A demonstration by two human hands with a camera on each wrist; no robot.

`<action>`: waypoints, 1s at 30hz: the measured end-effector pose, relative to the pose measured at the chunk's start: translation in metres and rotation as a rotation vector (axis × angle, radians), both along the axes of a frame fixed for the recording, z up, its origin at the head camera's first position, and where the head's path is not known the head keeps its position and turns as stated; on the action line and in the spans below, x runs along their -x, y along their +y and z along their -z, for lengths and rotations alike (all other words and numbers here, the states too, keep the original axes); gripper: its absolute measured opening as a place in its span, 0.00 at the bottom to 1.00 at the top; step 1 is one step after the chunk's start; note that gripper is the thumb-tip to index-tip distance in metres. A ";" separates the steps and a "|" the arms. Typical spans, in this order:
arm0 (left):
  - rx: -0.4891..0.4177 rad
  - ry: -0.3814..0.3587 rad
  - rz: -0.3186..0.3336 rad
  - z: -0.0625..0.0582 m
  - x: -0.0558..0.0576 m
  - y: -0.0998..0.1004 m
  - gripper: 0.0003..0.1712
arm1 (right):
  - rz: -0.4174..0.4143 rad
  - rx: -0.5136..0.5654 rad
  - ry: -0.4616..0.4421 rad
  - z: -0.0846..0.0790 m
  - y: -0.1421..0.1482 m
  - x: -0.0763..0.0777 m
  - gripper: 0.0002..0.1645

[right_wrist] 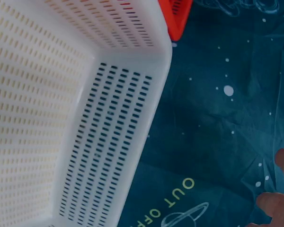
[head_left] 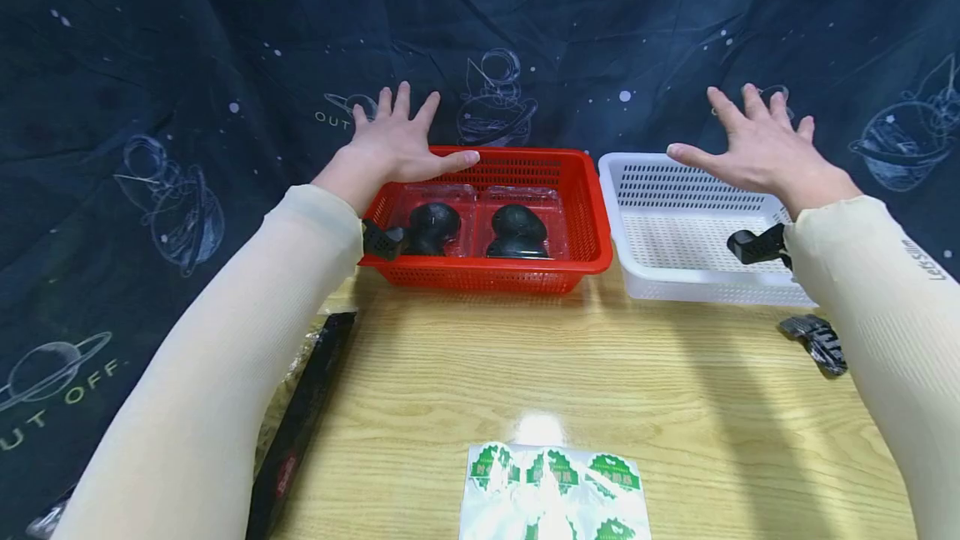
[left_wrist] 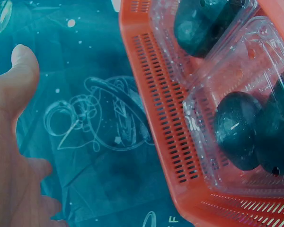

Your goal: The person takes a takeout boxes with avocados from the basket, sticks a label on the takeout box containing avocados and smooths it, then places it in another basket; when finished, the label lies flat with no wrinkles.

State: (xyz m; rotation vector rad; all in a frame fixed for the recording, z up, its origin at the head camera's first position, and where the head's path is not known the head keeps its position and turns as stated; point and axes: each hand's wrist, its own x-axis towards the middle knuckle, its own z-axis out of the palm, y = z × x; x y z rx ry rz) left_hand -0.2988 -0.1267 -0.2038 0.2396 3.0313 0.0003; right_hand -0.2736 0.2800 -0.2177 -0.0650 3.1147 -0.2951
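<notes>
As I look on, a sticker sheet (head_left: 555, 494) lies nearest on the counter (head_left: 487, 365); beyond, clear boxes (head_left: 553, 223) of dark pieces (head_left: 517, 221) sit in a red basket (head_left: 480, 277), beside a white basket (head_left: 712, 283). Left hand (head_left: 393, 148) and right hand (head_left: 772, 155) hover empty, fingers spread; handling seems unstarted, all left to do. Both wrist views miss the sheet.

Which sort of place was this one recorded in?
Probably a makeshift tabletop workspace, likely indoors: a wood-grain table holds a red basket and a white basket side by side, with a dark space-print cloth as backdrop.
</notes>
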 end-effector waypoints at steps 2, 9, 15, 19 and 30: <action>0.001 -0.004 0.001 0.000 0.000 0.000 0.63 | 0.000 0.004 -0.007 0.000 -0.001 0.000 0.62; -0.041 0.026 0.016 0.000 -0.004 -0.005 0.63 | -0.036 0.051 0.011 0.000 -0.008 -0.002 0.60; -0.150 0.026 0.015 0.018 -0.018 -0.035 0.65 | -0.113 0.188 0.014 0.001 -0.025 -0.005 0.56; -0.186 -0.010 0.008 0.047 -0.029 -0.061 0.67 | -0.159 0.271 -0.009 0.007 -0.042 -0.005 0.54; -0.242 -0.156 0.047 0.090 -0.042 -0.088 0.74 | -0.236 0.446 -0.211 0.031 -0.092 0.000 0.58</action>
